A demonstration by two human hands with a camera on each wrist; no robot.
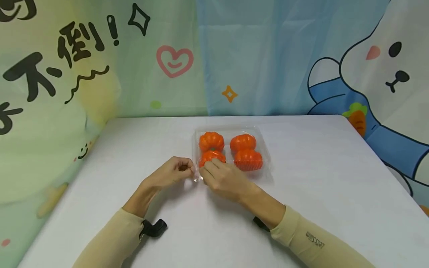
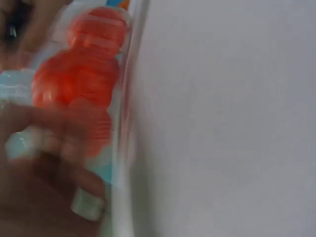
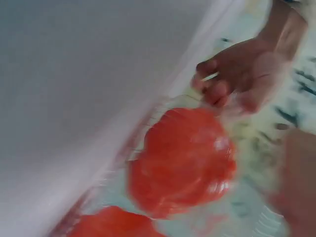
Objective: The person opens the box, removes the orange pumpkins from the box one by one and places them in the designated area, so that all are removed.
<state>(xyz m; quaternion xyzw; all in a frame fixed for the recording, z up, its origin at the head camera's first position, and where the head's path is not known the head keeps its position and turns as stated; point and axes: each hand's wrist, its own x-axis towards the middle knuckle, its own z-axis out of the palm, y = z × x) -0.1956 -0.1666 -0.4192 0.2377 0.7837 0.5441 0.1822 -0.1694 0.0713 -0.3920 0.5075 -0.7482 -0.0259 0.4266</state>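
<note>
A clear plastic clamshell box (image 1: 264, 149) holds several orange, ribbed, pumpkin-shaped fruits (image 1: 242, 143). At its front left corner, my left hand (image 1: 175, 171) pinches the plastic edge between thumb and fingers. Just to the right, my right hand (image 1: 226, 178) has its fingers curled at the front edge, partly covering the nearest left fruit (image 1: 206, 157). The right fingertips are hidden behind the hand. In the left wrist view, the fruits (image 2: 74, 79) are blurred beside the left fingers; the right wrist view has a fruit (image 3: 182, 160) close up under the film.
The box stands on a white table (image 1: 311, 178) toward its back edge. Behind hangs a printed cloth (image 1: 261, 56) with a cartoon bear, a heart and lettering. A black strap mount (image 1: 154, 227) sticks out from the left wrist, another (image 1: 260, 224) from the right.
</note>
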